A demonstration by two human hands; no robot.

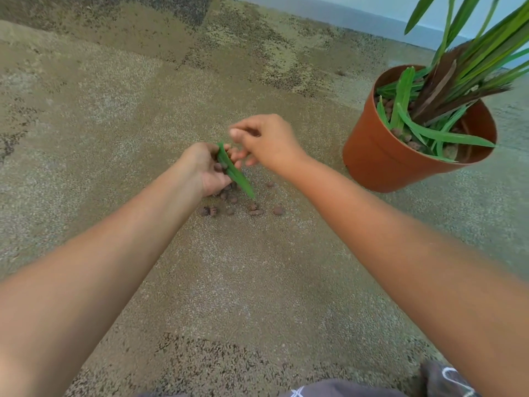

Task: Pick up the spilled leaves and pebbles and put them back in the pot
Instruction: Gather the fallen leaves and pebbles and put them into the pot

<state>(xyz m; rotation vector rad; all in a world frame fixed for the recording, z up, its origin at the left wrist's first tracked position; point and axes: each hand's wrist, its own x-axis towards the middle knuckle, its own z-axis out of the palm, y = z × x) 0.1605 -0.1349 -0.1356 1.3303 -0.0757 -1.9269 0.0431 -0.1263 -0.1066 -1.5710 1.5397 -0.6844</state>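
Observation:
My left hand (pixel 204 167) is cupped palm-up over the carpet and holds a green leaf (pixel 234 171) with a few brown pebbles in the palm. My right hand (pixel 267 141) hovers just right of it, fingers curled near the leaf's upper end, with nothing clearly in it. Several brown pebbles (pixel 252 210) lie scattered on the carpet just below my left hand. The orange pot (pixel 372 156) stands to the right, tilted in view, holding a plant (pixel 458 67), loose green leaves and pebbles.
The floor is mottled beige-green carpet (pixel 143 110). A pale wall with a grey skirting (pixel 329 15) runs along the top right behind the pot. Grey patterned clothing (pixel 446 379) shows at the bottom edge.

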